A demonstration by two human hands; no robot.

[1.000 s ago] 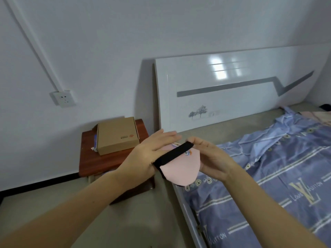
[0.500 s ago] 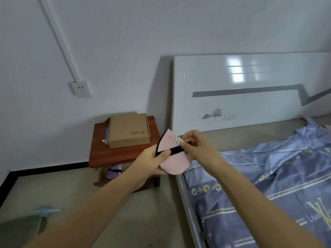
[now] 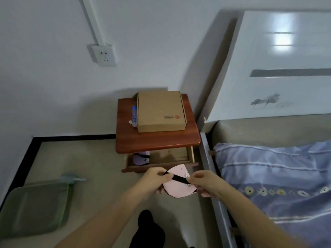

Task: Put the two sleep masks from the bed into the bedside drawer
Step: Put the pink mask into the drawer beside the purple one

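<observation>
A pink sleep mask (image 3: 176,187) with a black strap is held folded between both hands, just in front of the open drawer. My left hand (image 3: 155,180) pinches the strap's left end and the mask's edge. My right hand (image 3: 206,183) grips the strap's right end. The drawer (image 3: 170,157) of the red-brown bedside table (image 3: 157,140) stands pulled out. A lilac sleep mask (image 3: 141,158) lies in the drawer's left part, half hidden under the tabletop.
A cardboard box (image 3: 160,110) and a blue tube (image 3: 134,113) sit on the tabletop. The bed with a blue patterned cover (image 3: 277,176) and white headboard (image 3: 277,68) is at right. A green bin (image 3: 34,206) stands on the floor at left.
The view has tilted down and closer to the bedside table. Both hands have brought the pink mask down from tabletop height to just in front of the open drawer.
</observation>
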